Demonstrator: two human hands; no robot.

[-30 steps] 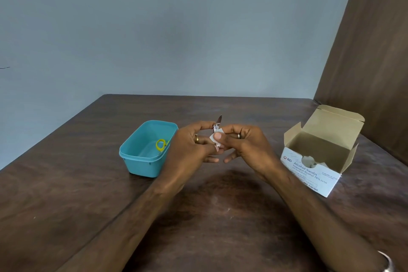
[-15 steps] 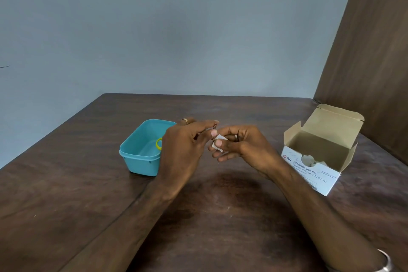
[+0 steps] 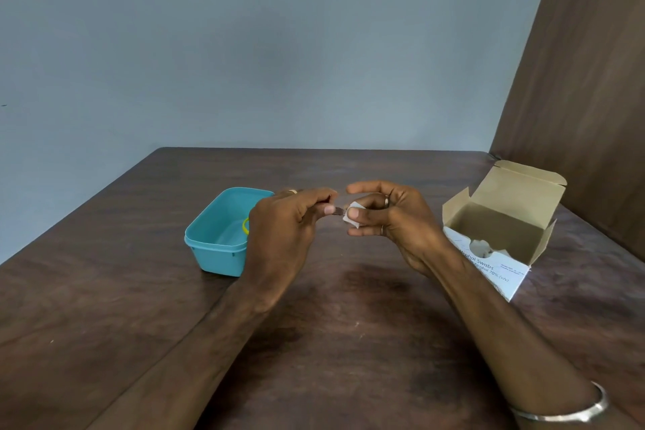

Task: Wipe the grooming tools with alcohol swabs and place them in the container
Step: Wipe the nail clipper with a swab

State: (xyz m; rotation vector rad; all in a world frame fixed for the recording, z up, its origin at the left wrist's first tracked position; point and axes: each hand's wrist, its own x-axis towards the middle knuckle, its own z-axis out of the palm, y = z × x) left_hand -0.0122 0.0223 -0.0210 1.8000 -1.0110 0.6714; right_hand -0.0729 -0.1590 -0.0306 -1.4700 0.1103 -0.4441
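A: Diff vs prev frame? 
B: Hands pulled apart a bit; metal tool (image 3: 338,210) now shows btwn them. It was hidden.
A: Grip? 
B: L hand (image 3: 284,223) pinches tool's left end, thumb + fingers curled. R hand (image 3: 391,216) pinches white swab (image 3: 351,218) on tool's right end, index finger raised.
A: Axis? 
B: Roughly horizontal, left-right, tip toward the swab. Held above table (image 3: 349,325), just right of teal container (image 3: 216,244). Swab box (image 3: 495,237) stands open at right.

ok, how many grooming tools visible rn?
2. A small metal tool pinched by the left hand, swab in the right hand; a yellow-handled one in the teal container, partly hidden.
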